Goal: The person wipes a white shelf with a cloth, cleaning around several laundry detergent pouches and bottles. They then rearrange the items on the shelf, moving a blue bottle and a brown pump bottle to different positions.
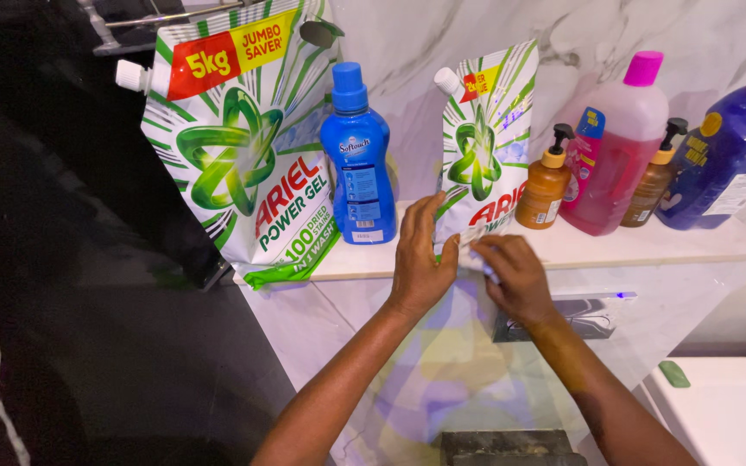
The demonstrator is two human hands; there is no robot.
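Both hands work the small green-and-white pouch (483,147) on the shelf (649,246): left hand (420,259) braces it open-palmed, right hand (515,274) fingers pinch its lower edge; steadier bracing advised.

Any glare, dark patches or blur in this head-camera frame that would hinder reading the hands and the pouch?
Head view: hands and shelf evenly lit and sharp; left hand and right hand at the small detergent pouch read clearly. Left third falls into near-black shadow. A faint coloured sheen lies on the marble front. Wide lens tilts the bottles outward.
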